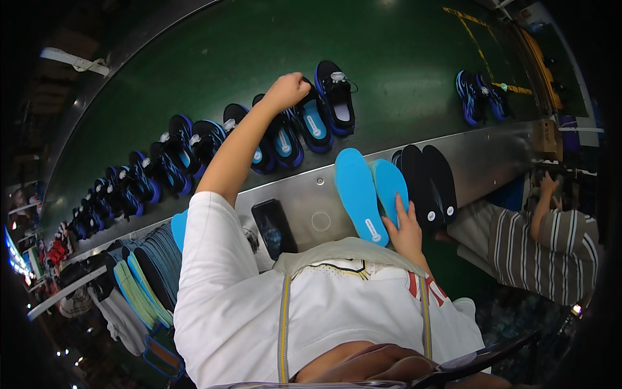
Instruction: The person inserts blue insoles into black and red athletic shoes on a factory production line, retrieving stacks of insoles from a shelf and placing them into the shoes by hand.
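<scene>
My left hand (290, 91) is reached out over the toe end of a black and blue sports shoe (315, 119) with a light-blue insole inside. Its fingers are curled, and their tips are hidden, so a grip on the shoe cannot be made out. My right hand (406, 234) lies with fingers apart on a bright blue insole (390, 182) at the steel ledge. To its left is a larger blue insole (358, 189) with a white printed mark. Black insoles (432, 180) lie to its right. Beyond the left hand stands another shoe (337, 99) with a pale inside.
More shoes (170, 163) run in a row leftward on the green surface (398, 53). A pair (478, 97) stands far right. A phone (273, 228) rests on the steel ledge (313, 197). Insole stacks (146, 277) are at lower left. A person in a striped shirt (544, 248) is at right.
</scene>
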`<state>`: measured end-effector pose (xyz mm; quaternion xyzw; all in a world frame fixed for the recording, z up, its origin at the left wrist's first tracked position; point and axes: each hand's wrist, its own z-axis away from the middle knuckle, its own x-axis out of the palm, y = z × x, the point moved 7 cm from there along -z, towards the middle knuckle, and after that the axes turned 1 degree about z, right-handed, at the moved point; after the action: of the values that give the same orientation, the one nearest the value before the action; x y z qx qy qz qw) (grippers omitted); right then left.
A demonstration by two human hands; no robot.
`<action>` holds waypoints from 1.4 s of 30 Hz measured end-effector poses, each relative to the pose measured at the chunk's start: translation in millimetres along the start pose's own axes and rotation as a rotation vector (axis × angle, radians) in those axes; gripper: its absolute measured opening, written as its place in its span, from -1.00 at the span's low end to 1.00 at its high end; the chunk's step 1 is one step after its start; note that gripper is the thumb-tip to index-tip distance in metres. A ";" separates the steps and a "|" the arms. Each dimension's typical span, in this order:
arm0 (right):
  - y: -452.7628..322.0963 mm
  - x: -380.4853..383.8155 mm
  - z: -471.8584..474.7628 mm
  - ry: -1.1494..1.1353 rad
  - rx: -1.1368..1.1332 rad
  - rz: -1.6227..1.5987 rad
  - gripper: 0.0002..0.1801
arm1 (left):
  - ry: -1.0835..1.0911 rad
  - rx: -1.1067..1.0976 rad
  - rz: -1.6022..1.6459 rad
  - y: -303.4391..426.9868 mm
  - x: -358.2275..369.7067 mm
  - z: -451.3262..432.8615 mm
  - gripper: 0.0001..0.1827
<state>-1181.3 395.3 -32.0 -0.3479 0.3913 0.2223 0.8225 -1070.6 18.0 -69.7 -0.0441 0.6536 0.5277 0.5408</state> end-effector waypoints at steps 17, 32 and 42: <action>-100.4 -67.9 -170.3 -0.444 0.018 -0.985 -0.72 | -0.047 0.107 -0.133 40.0 43.7 -35.5 -0.54; -120.5 32.2 -246.0 0.157 -0.724 0.450 -0.77 | -0.155 -0.024 0.046 21.9 55.6 -55.5 -0.53; -128.1 12.6 -247.7 -0.221 -0.597 0.563 -0.83 | -0.175 -0.194 0.303 9.6 65.4 -54.1 -0.44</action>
<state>-1213.2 127.2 -103.0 -0.4245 0.2990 0.5776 0.6299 -1139.2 15.9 -120.5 0.0490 0.5494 0.6654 0.5031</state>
